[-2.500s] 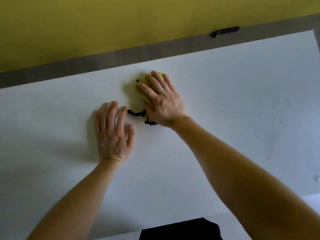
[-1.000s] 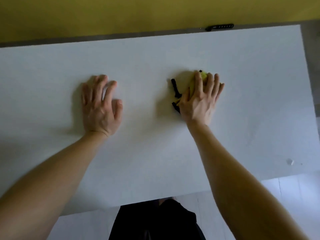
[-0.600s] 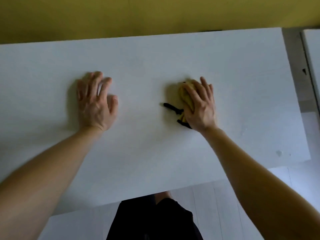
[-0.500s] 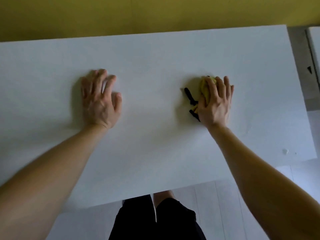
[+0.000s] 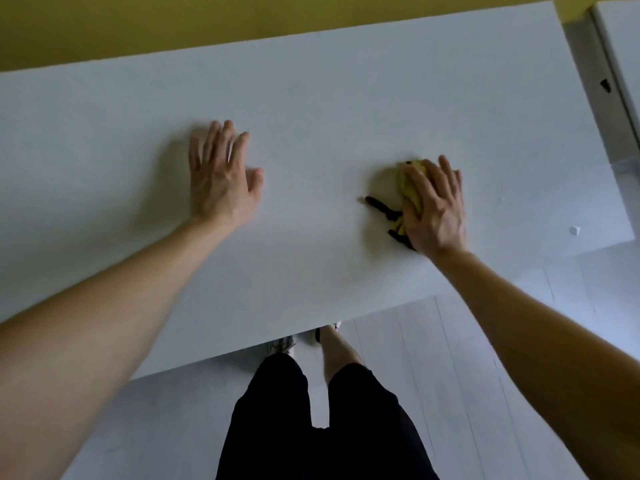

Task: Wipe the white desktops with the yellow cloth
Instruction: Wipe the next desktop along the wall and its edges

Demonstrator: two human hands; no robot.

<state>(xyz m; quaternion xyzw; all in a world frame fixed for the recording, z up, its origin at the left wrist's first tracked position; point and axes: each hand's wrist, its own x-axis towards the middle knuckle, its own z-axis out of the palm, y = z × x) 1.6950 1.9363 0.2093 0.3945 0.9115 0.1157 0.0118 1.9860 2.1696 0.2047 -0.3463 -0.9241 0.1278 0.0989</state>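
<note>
A white desktop (image 5: 311, 109) fills most of the view. My right hand (image 5: 434, 209) presses flat on a bunched yellow cloth (image 5: 408, 183) with a black trim that sticks out to the left of the hand, on the desktop's right half. Most of the cloth is hidden under my palm and fingers. My left hand (image 5: 221, 178) rests flat on the desktop's middle left, fingers spread, holding nothing.
A small white scrap (image 5: 574, 230) lies near the desktop's right front corner. A second white desktop (image 5: 623, 39) begins at the far right, across a grey gap. A yellow wall (image 5: 173, 22) runs behind. My legs in black shorts (image 5: 318, 427) stand at the front edge.
My right hand has slid the cloth back and forth across the desktop's right half, ending closer to the front edge. My left hand stays planted flat. The view has tilted down.
</note>
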